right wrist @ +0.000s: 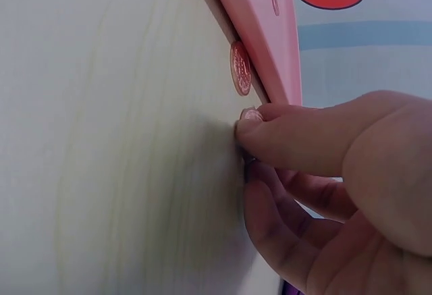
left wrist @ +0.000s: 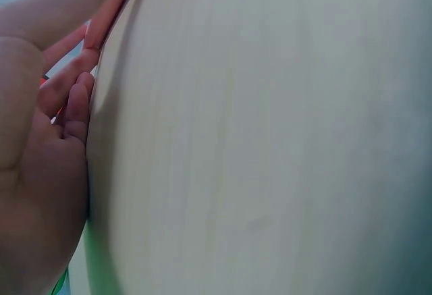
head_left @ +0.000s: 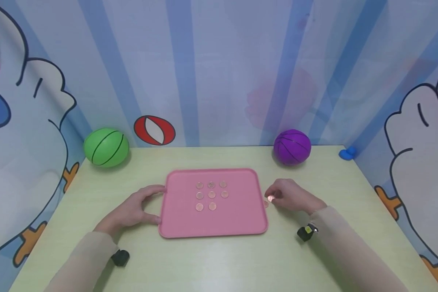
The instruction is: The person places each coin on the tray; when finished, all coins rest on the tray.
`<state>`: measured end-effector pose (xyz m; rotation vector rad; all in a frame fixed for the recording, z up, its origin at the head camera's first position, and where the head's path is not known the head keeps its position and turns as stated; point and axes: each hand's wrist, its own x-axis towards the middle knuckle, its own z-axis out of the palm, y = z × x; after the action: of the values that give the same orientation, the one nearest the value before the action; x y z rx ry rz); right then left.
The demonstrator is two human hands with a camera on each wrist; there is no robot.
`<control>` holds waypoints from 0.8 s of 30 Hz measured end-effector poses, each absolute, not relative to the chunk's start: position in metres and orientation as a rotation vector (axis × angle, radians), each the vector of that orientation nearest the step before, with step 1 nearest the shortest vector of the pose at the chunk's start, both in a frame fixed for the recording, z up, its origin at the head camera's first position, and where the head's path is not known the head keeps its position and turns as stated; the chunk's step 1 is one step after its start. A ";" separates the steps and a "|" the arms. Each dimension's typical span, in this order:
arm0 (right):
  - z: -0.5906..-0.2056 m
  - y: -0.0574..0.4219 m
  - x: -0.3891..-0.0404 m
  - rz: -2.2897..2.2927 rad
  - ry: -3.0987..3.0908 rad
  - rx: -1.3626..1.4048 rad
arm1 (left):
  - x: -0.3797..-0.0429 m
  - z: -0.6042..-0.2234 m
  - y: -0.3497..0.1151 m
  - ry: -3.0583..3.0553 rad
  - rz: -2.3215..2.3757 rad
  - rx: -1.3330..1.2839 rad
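A pink tray (head_left: 237,223) lies on the table with several copper-coloured coins (head_left: 211,194) set out in rows on it. At the tray's left edge is my left hand (head_left: 133,209), thumb and fingers spread apart and touching the rim. Just off the right edge, my right hand (head_left: 290,195) pinches a coin (right wrist: 252,114) between thumb and fingertips. Another coin (right wrist: 241,67) lies on the table against the tray's right side. In the left wrist view, the hand's palm and fingers show beside the bare tabletop.
A green ball (head_left: 106,147) stands at the back left of the table and a purple ball (head_left: 292,147) at the back right. A small blue object (head_left: 346,153) sits at the far right corner. Printed fabric walls (head_left: 219,81) rise behind the table and at its sides.
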<state>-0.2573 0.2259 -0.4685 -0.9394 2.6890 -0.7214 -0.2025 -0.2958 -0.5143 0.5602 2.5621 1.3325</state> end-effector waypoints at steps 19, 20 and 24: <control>-0.468 0.230 -0.257 -0.725 2.668 -0.945 | -0.202 -0.513 -0.295 2.560 1.328 0.547; -0.467 0.230 -0.257 -0.722 2.666 -0.942 | -0.202 -0.513 -0.295 2.559 1.330 0.549; -0.466 0.230 -0.257 -0.733 2.643 -0.929 | -0.202 -0.513 -0.295 2.552 1.340 0.548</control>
<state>-0.2572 0.2303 -0.4655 -0.9289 2.6426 -0.7326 -0.2018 -0.2949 -0.5131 0.5484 2.5522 1.3395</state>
